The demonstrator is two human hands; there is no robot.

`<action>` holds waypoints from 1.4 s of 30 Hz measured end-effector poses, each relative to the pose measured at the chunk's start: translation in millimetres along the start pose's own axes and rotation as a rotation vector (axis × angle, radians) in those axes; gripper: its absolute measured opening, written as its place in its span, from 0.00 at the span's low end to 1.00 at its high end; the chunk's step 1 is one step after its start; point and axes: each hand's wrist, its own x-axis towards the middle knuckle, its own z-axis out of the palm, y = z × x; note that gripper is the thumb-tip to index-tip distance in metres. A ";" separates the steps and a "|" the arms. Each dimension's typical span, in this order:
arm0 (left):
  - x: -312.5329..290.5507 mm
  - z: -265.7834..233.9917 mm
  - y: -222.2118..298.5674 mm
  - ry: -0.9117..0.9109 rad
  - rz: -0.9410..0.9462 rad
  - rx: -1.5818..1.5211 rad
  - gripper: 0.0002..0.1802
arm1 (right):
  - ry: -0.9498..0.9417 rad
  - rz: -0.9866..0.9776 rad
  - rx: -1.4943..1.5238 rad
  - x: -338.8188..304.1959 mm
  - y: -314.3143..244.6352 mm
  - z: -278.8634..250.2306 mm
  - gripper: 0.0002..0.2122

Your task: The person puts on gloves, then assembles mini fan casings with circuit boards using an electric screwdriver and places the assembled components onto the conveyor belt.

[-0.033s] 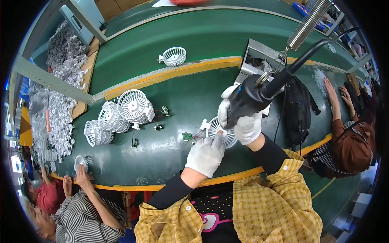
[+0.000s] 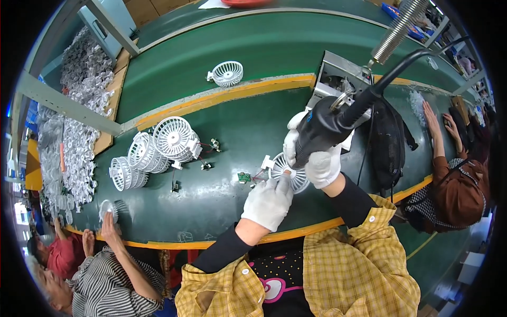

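On the desk (image 2: 216, 211), our left fingers (image 2: 281, 188) press the white fan (image 2: 300, 182), pinch unclear; our right fingers (image 2: 290, 143) clasp the black tool (image 2: 320, 129); tilting might crack the fan.

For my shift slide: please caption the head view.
Left grip on a white slatted fan cage, right grip around a black corded tool held over it, green workbench beneath.

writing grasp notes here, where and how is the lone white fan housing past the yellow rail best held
Probably pinch the white fan housing by its round rim, coming from the right: the small bracket juts out on the left, while the right edge looks unobstructed.
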 end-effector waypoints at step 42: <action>-2.9 18.4 -8.3 0.171 -0.147 -0.244 0.14 | -0.390 0.107 -0.013 -16.8 2.7 -17.5 0.27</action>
